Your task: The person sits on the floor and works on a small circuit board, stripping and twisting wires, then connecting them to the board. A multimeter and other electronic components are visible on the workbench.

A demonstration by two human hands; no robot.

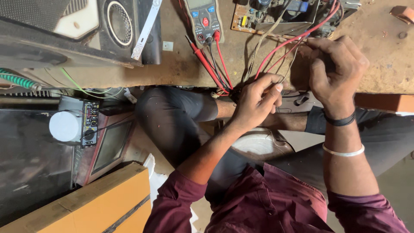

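Note:
My left hand (pixel 258 100) pinches a thin wire at the front edge of the wooden workbench (pixel 181 64), fingers closed on it. A little higher, my right hand (pixel 334 69) grips a bundle of red wires (pixel 284 45) that run up to a circuit board (pixel 276 17) at the top of the bench. A multimeter (pixel 203 19) lies left of the board, its red and black probe leads (pixel 213 64) trailing down toward my left hand. I sit with my knees under the bench edge.
A black speaker box (pixel 77 30) lies at the top left. Lower left holds a small amplifier panel with knobs (pixel 89 123), a white cylinder (pixel 65 126), a small screen (pixel 110 144) and an orange carton (pixel 99 203). A green coiled hose (pixel 17 80) enters at the left.

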